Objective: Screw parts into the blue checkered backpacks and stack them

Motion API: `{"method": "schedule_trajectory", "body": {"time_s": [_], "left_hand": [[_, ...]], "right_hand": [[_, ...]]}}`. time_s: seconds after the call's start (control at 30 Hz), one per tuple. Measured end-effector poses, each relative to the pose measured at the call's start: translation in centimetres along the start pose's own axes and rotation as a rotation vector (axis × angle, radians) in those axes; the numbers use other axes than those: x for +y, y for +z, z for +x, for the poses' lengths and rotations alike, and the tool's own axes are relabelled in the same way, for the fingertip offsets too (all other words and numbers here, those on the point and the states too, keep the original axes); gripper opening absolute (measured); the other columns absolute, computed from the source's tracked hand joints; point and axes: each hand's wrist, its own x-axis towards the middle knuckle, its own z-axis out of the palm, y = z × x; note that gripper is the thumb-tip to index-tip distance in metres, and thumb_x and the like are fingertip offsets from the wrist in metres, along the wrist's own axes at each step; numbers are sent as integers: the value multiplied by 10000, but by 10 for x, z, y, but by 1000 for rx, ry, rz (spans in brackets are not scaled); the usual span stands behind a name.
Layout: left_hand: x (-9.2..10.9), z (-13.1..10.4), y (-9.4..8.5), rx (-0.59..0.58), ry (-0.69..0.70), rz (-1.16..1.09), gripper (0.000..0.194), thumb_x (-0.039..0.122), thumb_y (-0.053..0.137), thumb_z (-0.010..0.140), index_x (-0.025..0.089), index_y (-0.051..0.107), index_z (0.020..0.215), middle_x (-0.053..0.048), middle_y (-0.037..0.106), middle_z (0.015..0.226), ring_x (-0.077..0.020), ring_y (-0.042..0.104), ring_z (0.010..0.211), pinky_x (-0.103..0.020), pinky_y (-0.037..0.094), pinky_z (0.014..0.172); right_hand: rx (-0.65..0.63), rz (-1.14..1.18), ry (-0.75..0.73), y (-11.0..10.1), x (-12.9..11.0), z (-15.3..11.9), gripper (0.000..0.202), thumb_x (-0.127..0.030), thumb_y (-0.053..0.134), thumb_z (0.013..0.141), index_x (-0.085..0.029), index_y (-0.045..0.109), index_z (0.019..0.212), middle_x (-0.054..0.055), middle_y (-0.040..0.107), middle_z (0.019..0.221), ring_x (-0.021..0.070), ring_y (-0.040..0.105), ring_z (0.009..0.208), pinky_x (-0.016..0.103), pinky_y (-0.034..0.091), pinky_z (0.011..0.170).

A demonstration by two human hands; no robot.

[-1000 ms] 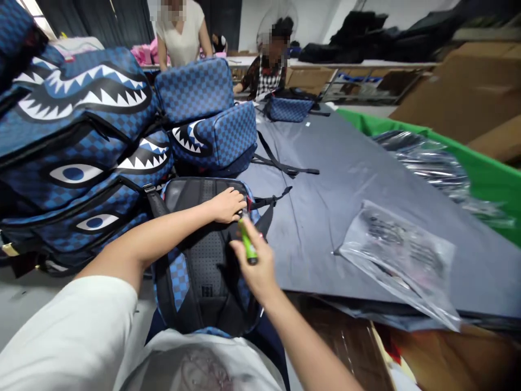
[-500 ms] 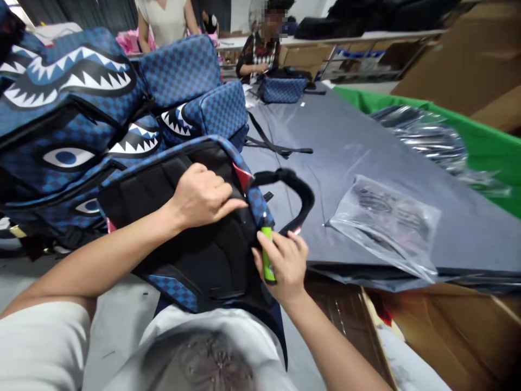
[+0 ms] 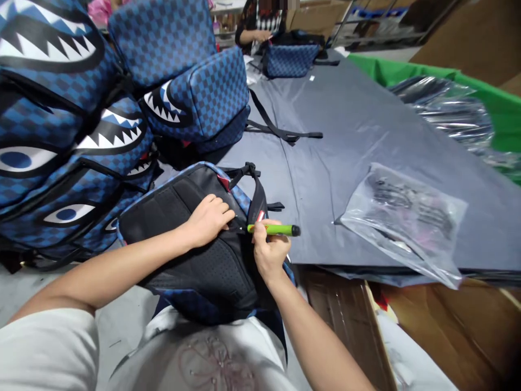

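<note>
While the left hand (image 3: 209, 220) lies palm down on the black padded back of a blue-checked backpack (image 3: 215, 277), its fingertips bend toward the seam beside a black shoulder strap (image 3: 258, 198); whether they pinch anything there cannot be told. The right hand (image 3: 271, 250) is closed around a lime-green tool (image 3: 272, 229) with a black butt end, held roughly level, its narrow tip pointing at the left fingertips and near them. This backpack lies back side up at the left of the surface's near edge, its upper end over the grey-covered surface (image 3: 325, 184) and its lower end close against the person's white shirt (image 3: 215, 353). A red tab (image 3: 223, 183) shows by its upper right corner.

Toward the left edge of the surface, shark-print backpacks (image 3: 69, 136) with teeth and eyes are piled high; beside them a blue-checked backpack (image 3: 220, 92) has black webbing straps (image 3: 285, 133) trailing across the surface. A clear plastic bag (image 3: 407, 217) lies right of centre, one corner overhanging the near edge. By the far edge, a co-worker's hand (image 3: 260, 36) is at another checked backpack (image 3: 292, 60). Green sheeting (image 3: 439, 76) borders the right edge, with clear-wrapped bundles (image 3: 451, 111) against it.
</note>
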Motion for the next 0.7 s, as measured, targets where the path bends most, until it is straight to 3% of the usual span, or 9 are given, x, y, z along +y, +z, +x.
{"method": "schedule_trajectory", "body": {"time_s": [0.1,0.17,0.37,0.7], "left_hand": [[4,-12,9,249,1,6,123,270,623,922,180,643,841,-22,648,815,-202,593,889,-390,431,975],[6,-15,14,305,-21,-4,119,240,596,932,186,644,837,-16,645,819,-203,588,928,-417,408,1061],[6,-12,23,313,-39,-17,158,205,563,942,195,636,802,-5,614,764,-187,574,872,-420,444,1068],[5,-13,29,339,-27,2,166,195,562,943,193,636,795,-14,629,781,-193,579,888,-405,473,1033]], "right_hand": [[41,-141,-112,6,-3,15,311,-411,574,945,-190,631,734,38,666,717,181,641,657,330,514,647],[11,-197,-165,12,-2,23,316,-393,560,956,-187,629,727,37,661,705,174,623,640,327,498,644],[-84,-334,-270,20,0,31,330,-402,542,966,-191,619,725,58,696,719,187,625,649,342,475,659],[-177,-382,-206,20,-1,40,342,-404,528,967,-192,622,716,45,692,699,168,612,594,325,467,663]]}}
